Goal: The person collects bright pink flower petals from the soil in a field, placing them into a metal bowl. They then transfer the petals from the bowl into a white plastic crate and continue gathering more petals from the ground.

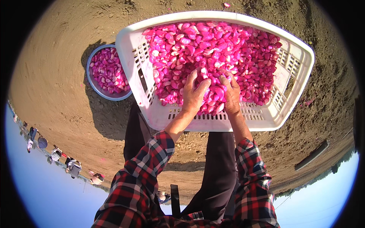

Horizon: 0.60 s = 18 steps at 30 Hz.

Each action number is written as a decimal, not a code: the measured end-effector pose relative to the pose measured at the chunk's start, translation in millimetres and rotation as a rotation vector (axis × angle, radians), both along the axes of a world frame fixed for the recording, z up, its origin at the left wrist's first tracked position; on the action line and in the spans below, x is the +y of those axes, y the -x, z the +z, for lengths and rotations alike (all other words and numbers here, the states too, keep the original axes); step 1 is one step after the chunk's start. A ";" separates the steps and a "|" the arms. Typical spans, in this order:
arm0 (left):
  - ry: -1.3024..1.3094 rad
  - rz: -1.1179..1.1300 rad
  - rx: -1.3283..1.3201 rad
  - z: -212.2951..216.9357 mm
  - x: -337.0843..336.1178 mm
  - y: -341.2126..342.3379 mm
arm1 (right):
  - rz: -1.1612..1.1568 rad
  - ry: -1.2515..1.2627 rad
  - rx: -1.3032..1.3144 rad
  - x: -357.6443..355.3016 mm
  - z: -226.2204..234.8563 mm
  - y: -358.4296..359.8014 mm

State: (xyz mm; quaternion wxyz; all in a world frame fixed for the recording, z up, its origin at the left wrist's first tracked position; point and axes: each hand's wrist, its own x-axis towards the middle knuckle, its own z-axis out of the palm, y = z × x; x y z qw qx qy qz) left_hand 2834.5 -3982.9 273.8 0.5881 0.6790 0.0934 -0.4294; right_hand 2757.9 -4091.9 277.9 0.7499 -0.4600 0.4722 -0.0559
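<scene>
A large white plastic basket (pixel 294 97) with slotted sides holds a thick layer of bright pink garlic cloves (pixel 213 41). Both my hands are in it, near the side closest to me, cupped around a heap of cloves. My left hand (pixel 194 95) has its thumb and forefinger showing against the cloves; its other fingers are sunk among them. Facing it, my right hand (pixel 231 95) curls its fingers into the same heap. Left of the basket, a round pale blue basin (pixel 114 97) contains more pink cloves.
Bare brown soil (pixel 49 76) surrounds the basket and basin. My dark-trousered legs (pixel 216 163) are just below the basket. A long dark object (pixel 311 155) lies on the ground at the right. Several people (pixel 73 167) are far off at the lower left.
</scene>
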 end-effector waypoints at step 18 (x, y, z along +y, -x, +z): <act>0.025 0.279 -0.040 134.7 191.9 -160.6 | 0.271 -0.140 -0.015 172.4 99.1 -184.5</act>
